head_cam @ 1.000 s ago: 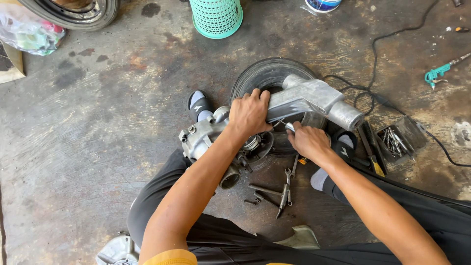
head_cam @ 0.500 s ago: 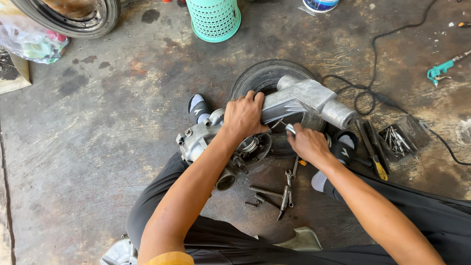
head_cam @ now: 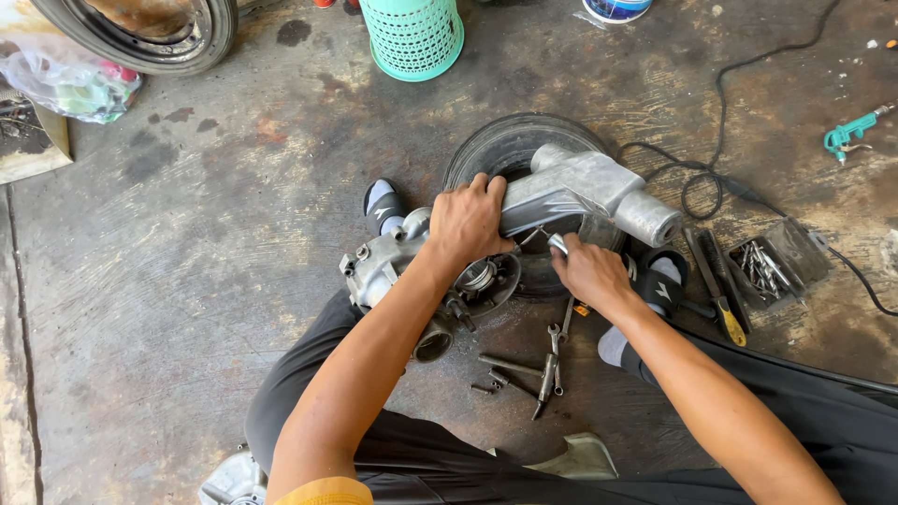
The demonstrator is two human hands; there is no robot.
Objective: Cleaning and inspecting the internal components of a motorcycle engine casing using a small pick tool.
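At the centre of the frame the left hand [head_cam: 468, 222] presses flat on a silver engine casing [head_cam: 571, 192], fingers spread over its top, probably to steady it. The casing rests on a black tyre [head_cam: 500, 145] lying on the concrete floor [head_cam: 187, 281]. The right hand [head_cam: 587, 271] is closed on a small metal tool [head_cam: 557, 245] at the casing's underside. Its tip is hidden. Loose wrenches [head_cam: 552, 365] lie below, within reach.
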